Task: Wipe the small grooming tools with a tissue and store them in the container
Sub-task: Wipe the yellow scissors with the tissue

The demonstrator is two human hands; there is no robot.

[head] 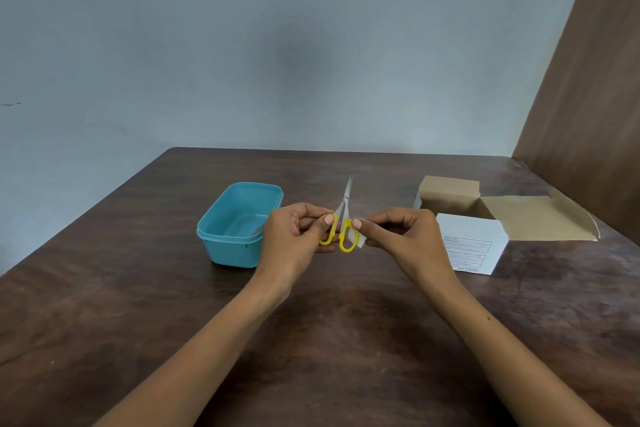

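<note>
Small scissors [345,215] with yellow handles and slim metal blades point up and away, held above the table's middle. My left hand [294,230] pinches the left yellow handle loop. My right hand [398,230] presses a small white tissue [356,237] against the right handle loop. An open teal plastic container [221,246] stands on the table just left of my left hand; something small and dark lies inside it near its right wall, partly hidden by my hand.
A white cardboard box [474,246] with its brown flaps open lies at the right of the dark wooden table [138,305]. A brown panel [588,97] rises at the table's far right. A grey wall stands behind.
</note>
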